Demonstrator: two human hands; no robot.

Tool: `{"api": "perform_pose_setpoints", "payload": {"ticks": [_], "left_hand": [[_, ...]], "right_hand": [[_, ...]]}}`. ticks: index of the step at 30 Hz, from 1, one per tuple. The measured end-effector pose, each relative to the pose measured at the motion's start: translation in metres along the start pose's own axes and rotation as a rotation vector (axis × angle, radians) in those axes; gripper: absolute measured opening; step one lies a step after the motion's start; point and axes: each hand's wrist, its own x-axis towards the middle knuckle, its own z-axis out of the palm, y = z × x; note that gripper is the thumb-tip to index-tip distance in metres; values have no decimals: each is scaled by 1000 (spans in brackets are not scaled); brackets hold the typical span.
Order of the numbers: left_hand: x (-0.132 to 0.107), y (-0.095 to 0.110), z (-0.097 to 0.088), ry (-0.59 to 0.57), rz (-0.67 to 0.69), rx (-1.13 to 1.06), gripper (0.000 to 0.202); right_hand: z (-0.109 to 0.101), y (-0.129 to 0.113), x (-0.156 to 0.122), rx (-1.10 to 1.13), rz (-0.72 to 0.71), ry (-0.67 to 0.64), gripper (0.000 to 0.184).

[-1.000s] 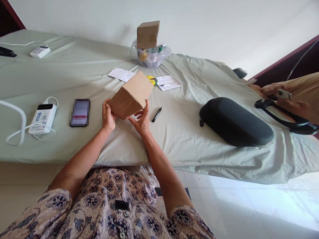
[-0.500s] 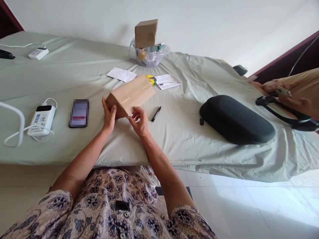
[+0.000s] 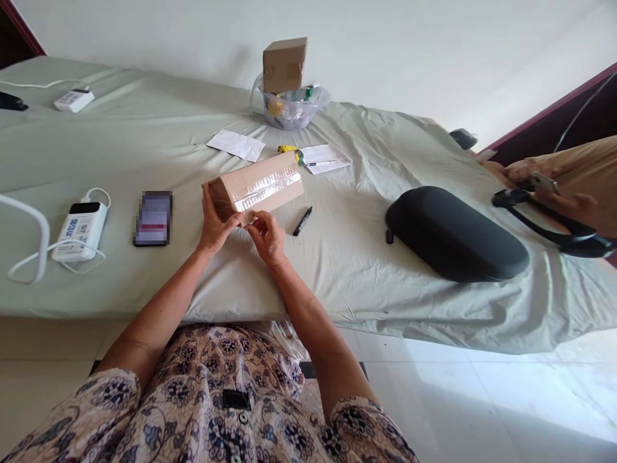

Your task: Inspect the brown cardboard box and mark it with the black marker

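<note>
A brown cardboard box [image 3: 263, 181] with shiny clear tape along its upper face is tilted on the cloth-covered table in front of me. My left hand [image 3: 216, 225] grips its near left end, thumb by the near edge and fingers along the left side. At the near corner, my right hand [image 3: 267, 236] has thumb and fingertips pinched on the box or on its tape; which one is too small to tell. A black marker [image 3: 303, 221] lies just right of the box. Behind the box is a yellow and green object [image 3: 290, 152], partly hidden.
A phone [image 3: 153, 218] and a white power bank [image 3: 81, 231] with cables lie left. Papers [image 3: 236, 145] and a clear basket [image 3: 294, 116] carrying another box [image 3: 284, 64] are behind. Right are a black case [image 3: 457, 233], a black headset-like band [image 3: 544, 218] and another person's hand [image 3: 573, 206].
The box has rolled so its taped face shows more and catches the light. My left thumb has shifted right along the near edge; my right hand stays at the near corner.
</note>
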Motion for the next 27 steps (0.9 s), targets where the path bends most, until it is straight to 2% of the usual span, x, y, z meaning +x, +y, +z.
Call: {"api": "perform_pose_setpoints", "payload": {"ticks": [5, 9, 12, 15, 18, 21, 24, 27], "left_hand": [[4, 12, -8, -32, -81, -95, 115], [12, 21, -18, -77, -164, -257, 124], [19, 20, -29, -110, -212, -341, 128], [25, 18, -40, -145, -219, -401, 121], [27, 21, -49, -185, -238, -419, 114], [27, 26, -53, -200, -269, -417, 105], [28, 28, -49, -178, -228, -441, 92], [29, 26, -41, -119, -252, -471, 96]], "right_hand": [[-5, -2, 6, 17, -27, 30, 43], [-18, 4, 16, -4, 49, 166, 41], [-30, 13, 23, -11, 125, 270, 43], [-41, 18, 28, -4, 185, 387, 49], [-48, 17, 31, -21, 255, 472, 47], [-51, 12, 32, 35, 291, 447, 45], [-50, 7, 32, 125, 275, 408, 49], [-49, 4, 31, 151, 238, 412, 52]]}}
